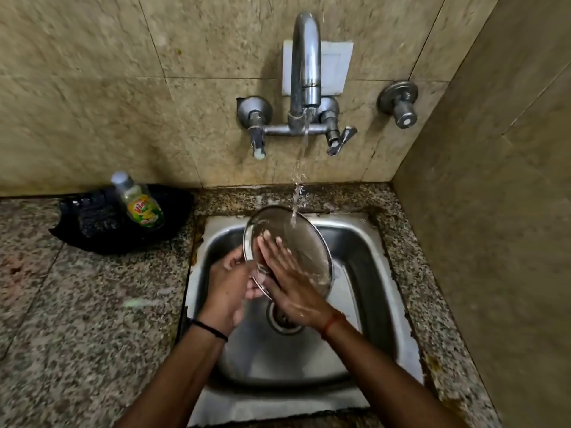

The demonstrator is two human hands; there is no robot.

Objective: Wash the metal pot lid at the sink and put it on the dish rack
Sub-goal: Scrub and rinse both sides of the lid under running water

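The round metal pot lid (304, 242) is tilted over the steel sink (364, 251), its upper edge under the stream of water (298, 193) from the tap (306, 72). My left hand (230, 282) grips the lid's lower left rim from behind. My right hand (284, 273) lies flat on the lid's face, fingers spread and wet. The lid's lower edge is hidden behind my hands.
A dish soap bottle (140, 202) stands in a black tray (92, 223) on the granite counter (77, 304) to the left. Tap handles (340, 140) and a wall valve (401, 106) stick out above the sink. A tiled wall (494, 211) closes the right side. The drain (282, 319) sits below my hands.
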